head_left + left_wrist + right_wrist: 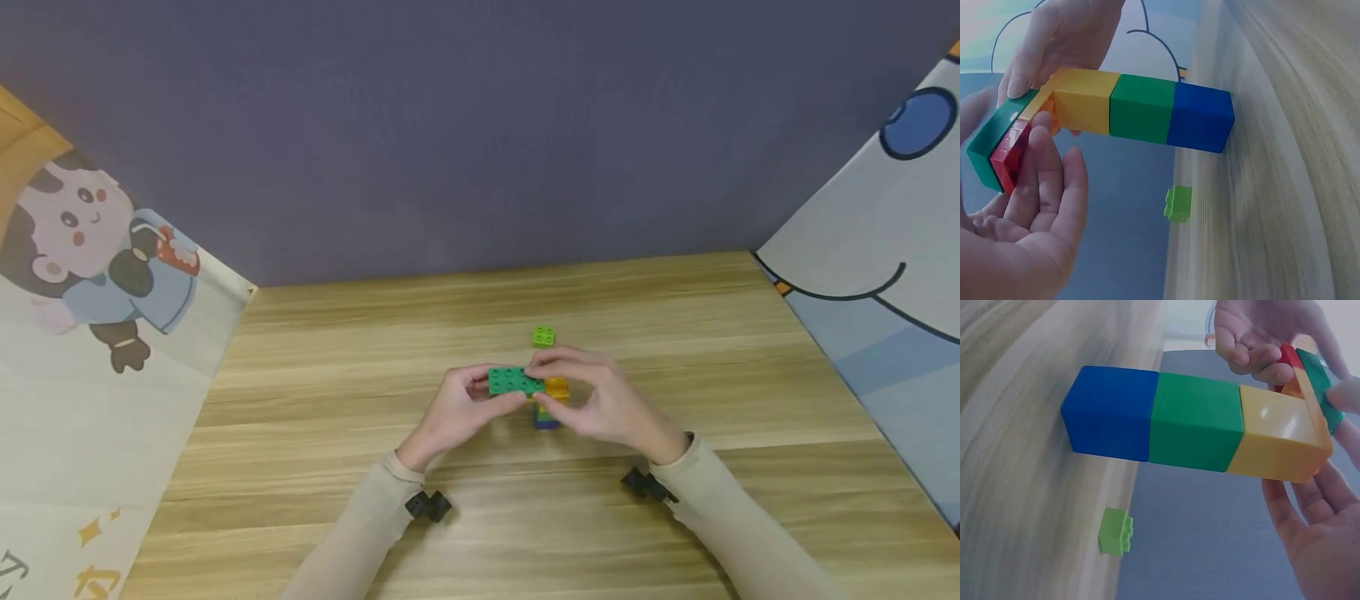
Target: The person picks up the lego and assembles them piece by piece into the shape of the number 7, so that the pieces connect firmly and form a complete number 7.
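Note:
A tower of toy building blocks stands upright on the table: a blue block (1202, 119) at the bottom, a green block (1142, 107) above it, then a yellow block (1088, 103). Its orange-yellow top part reaches out sideways towards my left hand (463, 410). A flat green studded block (510, 381) lies on top, with a red block (1009, 153) beneath its left end. My left fingers curl against the red block, the thumb near the green one's front edge. My right hand (603, 402) pinches the right part of the green studded block between thumb and fingers.
A small light-green block (543, 336) sits on the wooden table (337, 358) behind the tower. A dark wall panel (480, 150) rises at the table's back edge. Printed cartoon panels flank both sides.

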Demonstrator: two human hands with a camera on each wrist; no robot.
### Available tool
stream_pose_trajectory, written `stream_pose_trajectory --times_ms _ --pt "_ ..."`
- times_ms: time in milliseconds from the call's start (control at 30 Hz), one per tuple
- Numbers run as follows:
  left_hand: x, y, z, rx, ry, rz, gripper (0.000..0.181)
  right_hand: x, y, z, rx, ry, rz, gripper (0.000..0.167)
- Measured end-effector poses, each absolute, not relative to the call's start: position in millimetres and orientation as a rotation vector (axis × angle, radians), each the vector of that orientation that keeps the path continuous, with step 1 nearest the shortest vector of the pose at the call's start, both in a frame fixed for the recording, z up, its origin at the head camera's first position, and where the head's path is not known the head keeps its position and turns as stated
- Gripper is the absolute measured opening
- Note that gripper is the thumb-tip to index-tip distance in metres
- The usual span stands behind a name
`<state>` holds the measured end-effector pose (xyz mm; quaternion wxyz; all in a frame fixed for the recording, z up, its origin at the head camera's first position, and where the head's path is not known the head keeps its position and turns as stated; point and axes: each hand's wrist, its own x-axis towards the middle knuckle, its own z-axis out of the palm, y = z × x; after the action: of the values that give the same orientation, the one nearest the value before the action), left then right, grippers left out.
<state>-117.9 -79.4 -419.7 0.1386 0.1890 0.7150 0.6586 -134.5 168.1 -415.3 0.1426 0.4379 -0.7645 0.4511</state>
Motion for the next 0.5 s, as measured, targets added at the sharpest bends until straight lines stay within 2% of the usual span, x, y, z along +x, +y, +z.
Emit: stream_pose_trajectory --times_ms 500 --pt "-118.6 -74.4 -414.2 0.399 2.067 1.939 0.034 -132.9 168.8 -424.6 1.194 -2.198 1.425 0.044"
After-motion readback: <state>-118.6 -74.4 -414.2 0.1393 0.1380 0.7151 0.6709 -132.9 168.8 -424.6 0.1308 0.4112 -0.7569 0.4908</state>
